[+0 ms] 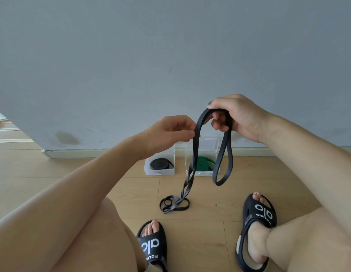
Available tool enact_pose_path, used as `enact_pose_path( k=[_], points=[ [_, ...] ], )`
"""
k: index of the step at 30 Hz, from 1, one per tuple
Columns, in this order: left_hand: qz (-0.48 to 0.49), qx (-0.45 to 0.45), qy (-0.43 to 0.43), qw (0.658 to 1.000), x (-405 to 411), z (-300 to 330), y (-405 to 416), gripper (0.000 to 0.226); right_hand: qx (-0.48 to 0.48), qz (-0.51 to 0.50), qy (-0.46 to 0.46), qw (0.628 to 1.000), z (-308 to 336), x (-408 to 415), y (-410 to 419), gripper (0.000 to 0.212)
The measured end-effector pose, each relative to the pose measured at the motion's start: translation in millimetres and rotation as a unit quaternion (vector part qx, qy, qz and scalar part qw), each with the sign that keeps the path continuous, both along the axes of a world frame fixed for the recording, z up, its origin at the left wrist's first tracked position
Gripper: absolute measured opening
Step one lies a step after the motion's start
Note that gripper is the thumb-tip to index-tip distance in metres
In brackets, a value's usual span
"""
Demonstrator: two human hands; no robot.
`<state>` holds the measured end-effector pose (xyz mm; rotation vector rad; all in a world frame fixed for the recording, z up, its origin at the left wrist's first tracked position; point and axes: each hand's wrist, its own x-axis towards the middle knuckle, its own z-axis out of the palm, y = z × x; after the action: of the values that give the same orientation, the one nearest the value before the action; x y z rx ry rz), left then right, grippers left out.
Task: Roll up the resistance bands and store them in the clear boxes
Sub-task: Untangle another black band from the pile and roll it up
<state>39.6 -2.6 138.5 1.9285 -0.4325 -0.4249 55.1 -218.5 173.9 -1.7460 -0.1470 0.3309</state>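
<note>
- I see a wood-plank floor (200,228) meeting a grey wall (131,55) at a pale skirting.
- Two clear boxes (159,171) stand by the wall, holding a rolled black band (161,163) and a green band (205,163).
- My right hand (239,116) grips the unrolled black band (195,146) at its top loop; my left hand (170,130) pinches one strand. Its tail rests on the floor.
- Black slippers (258,214) flank it.

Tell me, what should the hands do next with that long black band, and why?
Probably draw the twisted tail up off the floor and straighten it: the black band hangs from the right hand, the left hand pinches one strand, and its lower end lies tangled.
</note>
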Motion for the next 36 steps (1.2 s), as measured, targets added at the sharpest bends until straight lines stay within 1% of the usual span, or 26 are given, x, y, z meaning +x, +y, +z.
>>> enact_pose_path(
  k=[3, 7, 12, 18, 21, 26, 29, 32, 36],
  points=[
    [0.009, -0.03, 0.015, 0.999, -1.7, 1.2, -4.5, 0.017, -0.01, -0.022, -0.005, 1.0, -0.1, 0.2, -0.2, 0.031],
    [0.026, -0.054, 0.006, 0.998, -2.9, 4.3, -10.3, 0.016, -0.008, -0.05, -0.008, 0.999, 0.2, 1.4, -0.1, 0.032],
    [0.081, -0.021, -0.055, 0.995, 0.2, 4.0, -14.2, 0.017, -0.002, -0.058, -0.007, 0.998, 0.9, 1.7, 0.8, 0.029],
    [0.102, 0.013, -0.068, 0.992, -2.0, 7.6, -18.3, 0.014, 0.0, -0.068, -0.007, 0.998, 0.5, 2.5, -3.2, 0.027],
    [0.113, 0.008, -0.068, 0.991, -2.5, 7.2, -20.0, 0.015, 0.01, -0.07, 0.001, 0.997, -0.6, 2.0, -2.3, 0.028],
    [0.131, 0.021, -0.081, 0.988, -0.4, 7.0, -21.5, 0.008, 0.018, -0.075, 0.007, 0.997, -0.1, 1.9, -0.9, 0.022],
    [0.115, 0.013, -0.068, 0.991, 1.1, 5.5, -21.2, 0.005, 0.012, -0.075, 0.007, 0.997, -0.3, 2.1, 0.1, 0.02],
    [0.1, -0.027, -0.037, 0.994, 2.5, 4.6, -20.6, 0.002, 0.011, -0.082, 0.008, 0.997, 0.5, 3.2, -0.8, 0.021],
    [0.096, -0.048, 0.015, 0.994, 6.2, 4.0, -14.7, 0.009, -0.006, -0.082, 0.002, 0.997, -1.0, 3.6, -2.1, 0.023]
  ],
)
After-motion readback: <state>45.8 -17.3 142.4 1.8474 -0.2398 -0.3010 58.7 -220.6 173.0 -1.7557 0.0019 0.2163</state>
